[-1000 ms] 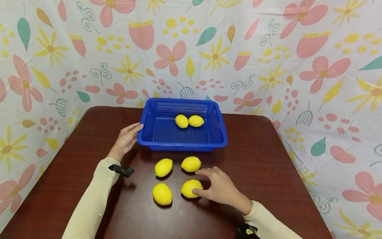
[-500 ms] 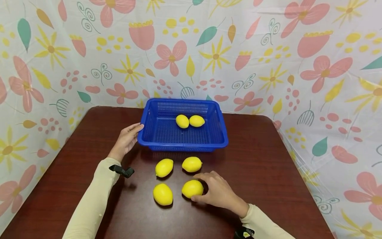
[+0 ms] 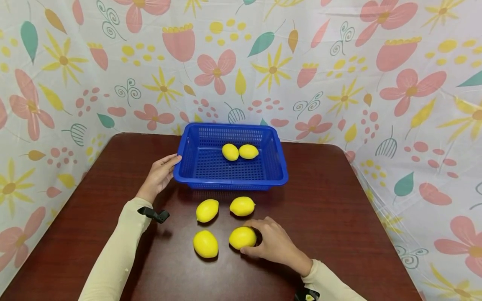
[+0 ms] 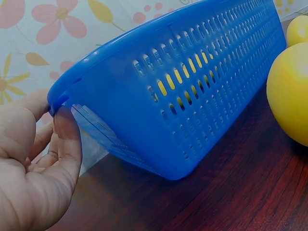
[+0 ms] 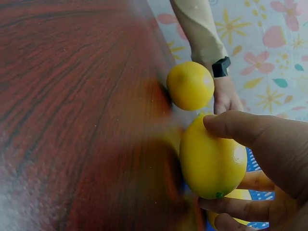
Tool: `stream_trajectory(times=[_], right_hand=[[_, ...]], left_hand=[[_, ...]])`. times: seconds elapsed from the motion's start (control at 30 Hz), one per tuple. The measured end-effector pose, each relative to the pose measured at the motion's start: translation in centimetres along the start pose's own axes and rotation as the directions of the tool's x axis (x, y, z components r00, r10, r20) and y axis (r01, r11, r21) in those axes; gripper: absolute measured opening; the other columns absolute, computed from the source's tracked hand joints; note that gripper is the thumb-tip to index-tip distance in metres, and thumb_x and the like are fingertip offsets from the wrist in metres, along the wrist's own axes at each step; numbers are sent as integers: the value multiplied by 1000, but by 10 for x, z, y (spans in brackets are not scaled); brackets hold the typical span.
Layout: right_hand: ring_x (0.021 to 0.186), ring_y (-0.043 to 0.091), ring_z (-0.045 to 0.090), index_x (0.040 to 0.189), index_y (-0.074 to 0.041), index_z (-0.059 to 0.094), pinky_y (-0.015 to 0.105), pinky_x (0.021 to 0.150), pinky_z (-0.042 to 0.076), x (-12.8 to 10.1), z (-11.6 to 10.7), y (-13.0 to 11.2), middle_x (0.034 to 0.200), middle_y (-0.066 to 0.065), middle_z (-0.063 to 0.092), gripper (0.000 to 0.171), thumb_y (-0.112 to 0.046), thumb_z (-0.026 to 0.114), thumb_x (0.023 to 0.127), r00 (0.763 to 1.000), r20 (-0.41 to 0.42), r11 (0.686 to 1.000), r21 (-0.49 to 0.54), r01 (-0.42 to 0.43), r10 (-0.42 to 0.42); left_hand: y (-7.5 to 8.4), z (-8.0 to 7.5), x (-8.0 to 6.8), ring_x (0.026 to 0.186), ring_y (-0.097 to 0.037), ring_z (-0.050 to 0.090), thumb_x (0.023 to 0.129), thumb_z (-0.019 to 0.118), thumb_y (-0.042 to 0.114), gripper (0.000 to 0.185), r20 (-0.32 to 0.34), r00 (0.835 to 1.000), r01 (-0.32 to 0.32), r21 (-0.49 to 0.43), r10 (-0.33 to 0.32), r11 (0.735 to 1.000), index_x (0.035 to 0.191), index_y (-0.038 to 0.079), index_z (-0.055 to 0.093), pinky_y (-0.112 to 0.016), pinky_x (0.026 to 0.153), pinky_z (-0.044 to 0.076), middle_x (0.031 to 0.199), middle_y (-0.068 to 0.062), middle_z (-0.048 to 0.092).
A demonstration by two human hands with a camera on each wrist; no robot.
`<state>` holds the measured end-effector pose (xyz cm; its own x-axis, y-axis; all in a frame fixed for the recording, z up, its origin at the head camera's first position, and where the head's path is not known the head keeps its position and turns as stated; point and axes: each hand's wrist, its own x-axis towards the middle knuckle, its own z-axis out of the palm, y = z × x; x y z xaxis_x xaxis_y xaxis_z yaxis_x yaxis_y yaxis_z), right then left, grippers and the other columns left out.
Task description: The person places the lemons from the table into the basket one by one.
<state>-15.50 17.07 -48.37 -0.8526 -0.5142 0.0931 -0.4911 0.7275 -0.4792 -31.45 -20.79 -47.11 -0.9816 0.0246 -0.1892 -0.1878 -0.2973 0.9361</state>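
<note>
My left hand [image 3: 158,177] pinches the left rim of a blue plastic basket [image 3: 229,182], thumb on top. In the left wrist view, the fingers [image 4: 67,139] curl under that basket rim [image 4: 110,48]. Two lemons [image 3: 248,151] lie side by side inside it. On the table in front are several more lemons. My right hand [image 3: 275,242] holds the near right lemon [image 3: 241,238] from its right side. Seen from the right wrist, the thumb lies on this lemon [image 5: 211,161] and the other fingers reach round behind it.
Nearby on the dark red-brown table [image 3: 320,200] lie a far right lemon [image 3: 242,206], a far left lemon [image 3: 207,210] and a near left lemon [image 3: 205,244]. A floral curtain [image 3: 339,83] hangs behind the table and along both sides.
My right hand has moved slightly left and nearer, its index finger leaving the far right lemon and closing round the near right one. The left hand stays on the basket rim.
</note>
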Motion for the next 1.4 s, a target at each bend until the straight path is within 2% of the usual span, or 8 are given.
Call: stream_trajectory(times=[0.2, 0.47, 0.57, 0.73, 0.93, 1.13, 1.4], right_hand=[[88, 7, 52, 122, -26, 72, 25, 72, 46, -3, 1, -1, 107, -16, 70, 57, -50, 90, 73, 1000, -19, 1000, 22, -19, 20], [83, 5, 49, 120, -26, 72, 23, 69, 43, 1, -6, -5, 92, -19, 62, 58, -52, 90, 73, 997, -74, 999, 25, -20, 22], [83, 5, 49, 121, -23, 71, 22, 68, 43, 3, -11, -7, 94, -17, 64, 59, -53, 89, 73, 996, -91, 1000, 20, -2, 4], [85, 8, 51, 123, -21, 71, 23, 70, 46, 11, -21, -13, 104, -12, 70, 63, -56, 88, 74, 991, -126, 999, -12, 40, -41], [89, 12, 54, 123, -18, 72, 25, 71, 49, 24, -40, -22, 105, -8, 71, 63, -53, 89, 73, 983, -159, 995, -47, 84, -90], [90, 10, 52, 124, -18, 72, 28, 72, 49, 38, -62, -32, 104, -8, 71, 62, -51, 89, 74, 979, -164, 992, -60, 111, -119], [91, 20, 57, 125, -15, 72, 31, 73, 48, 62, -97, -38, 112, -3, 73, 62, -49, 89, 76, 972, -140, 981, -79, 178, -188]], left_hand=[[-1, -2, 1, 89, -6, 68, 100, 69, 23, 51, 9, 1000, -4, -16, 4, 1000, 141, -1, 49, -19, 80, 58, 98, 6, 73], [1, -2, 0, 92, -7, 68, 100, 69, 24, 53, 17, 1000, -4, 2, 3, 1000, 143, -1, 48, -20, 81, 59, 101, 5, 71], [3, -1, -1, 92, -7, 68, 100, 69, 23, 57, 20, 1000, 2, -6, -1, 1000, 145, -3, 46, -19, 81, 58, 101, 5, 71], [3, -2, 0, 92, -8, 68, 100, 70, 23, 51, 8, 1000, 6, -14, -5, 1000, 141, 0, 50, -20, 81, 59, 102, 4, 71], [3, -3, -1, 92, -8, 68, 100, 70, 22, 44, 17, 1000, 2, -15, -2, 1000, 137, 4, 54, -21, 81, 59, 103, 3, 72], [4, -2, 1, 94, -9, 68, 99, 70, 26, 51, 14, 1000, 11, 14, -11, 1000, 141, 3, 51, -21, 81, 59, 104, 4, 71], [5, -2, -1, 94, -8, 68, 100, 70, 24, 56, 25, 999, 30, 10, -31, 999, 145, 1, 47, -21, 81, 59, 102, 5, 71]])
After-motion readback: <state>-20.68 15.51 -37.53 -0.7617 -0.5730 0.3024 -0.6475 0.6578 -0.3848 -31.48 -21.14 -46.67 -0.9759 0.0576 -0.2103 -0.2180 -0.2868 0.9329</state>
